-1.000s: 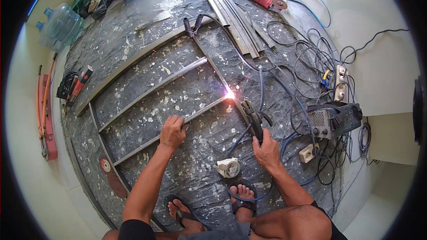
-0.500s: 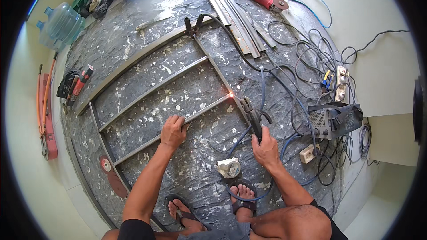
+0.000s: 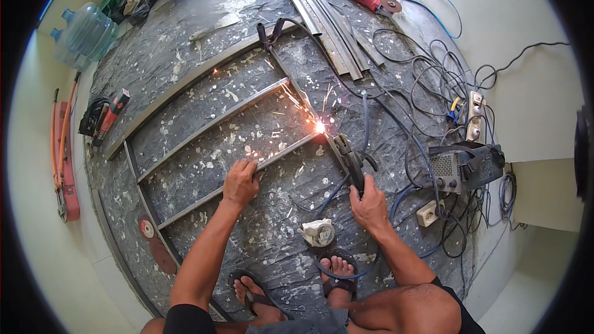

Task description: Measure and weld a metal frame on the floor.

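My right hand (image 3: 369, 203) is closed round the black handle of an electrode holder (image 3: 352, 164). From its jaw, the electrode reaches a bright arc at the joint where a crossbar meets the side bar of a metal frame (image 3: 238, 109). Sparks (image 3: 320, 127) spray up and to the left from that joint. Fingers curled, my left hand (image 3: 241, 184) grips the nearest crossbar (image 3: 284, 152) about midway along. A black ground clamp (image 3: 270, 35) bites the frame's far corner. A whitish roll-shaped item (image 3: 318, 233) lies on the sheet between my hands and my right foot.
A welding machine (image 3: 467, 168) stands at right amid tangled cables and a power strip (image 3: 475, 116). Loose metal bars (image 3: 328, 25) and a red angle grinder (image 3: 370, 0) lie at the far side. Bolt cutters (image 3: 62, 161) and cutting discs (image 3: 154, 244) are on the left.
The small glow at the joint has grown into a bright arc throwing sparks. My hands and the frame stay in nearly the same place.
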The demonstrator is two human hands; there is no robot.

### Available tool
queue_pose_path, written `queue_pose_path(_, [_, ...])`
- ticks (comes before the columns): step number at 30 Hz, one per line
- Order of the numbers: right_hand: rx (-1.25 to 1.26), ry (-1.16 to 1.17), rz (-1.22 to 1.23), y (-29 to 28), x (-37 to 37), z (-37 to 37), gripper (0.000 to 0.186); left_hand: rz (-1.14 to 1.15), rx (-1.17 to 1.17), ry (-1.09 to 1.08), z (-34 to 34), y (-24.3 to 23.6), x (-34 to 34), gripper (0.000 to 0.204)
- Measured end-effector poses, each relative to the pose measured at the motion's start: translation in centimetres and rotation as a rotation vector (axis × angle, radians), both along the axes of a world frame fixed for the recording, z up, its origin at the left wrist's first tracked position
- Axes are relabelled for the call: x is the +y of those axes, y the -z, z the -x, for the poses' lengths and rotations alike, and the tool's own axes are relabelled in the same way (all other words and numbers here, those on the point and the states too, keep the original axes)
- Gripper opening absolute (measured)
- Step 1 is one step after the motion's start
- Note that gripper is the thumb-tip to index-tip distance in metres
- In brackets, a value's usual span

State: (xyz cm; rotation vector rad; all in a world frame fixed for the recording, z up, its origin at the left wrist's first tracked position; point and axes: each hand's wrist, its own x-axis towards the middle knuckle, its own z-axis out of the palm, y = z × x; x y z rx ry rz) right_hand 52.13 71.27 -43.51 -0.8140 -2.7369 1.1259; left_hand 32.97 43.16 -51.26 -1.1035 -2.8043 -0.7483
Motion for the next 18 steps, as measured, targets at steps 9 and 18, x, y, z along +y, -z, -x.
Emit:
queue_pose_path(9, [-0.002, 0.038, 0.001, -0.9, 0.6, 0.6, 0.027, -0.004, -0.099, -0.03, -0.1, -0.7, 0.4, 0.025])
queue_pose_path(18, [0.0, -0.003, 0.0, -0.1, 0.4, 0.3, 0.03, -0.016, -0.073, -0.017, -0.2, -0.6, 0.2, 0.023])
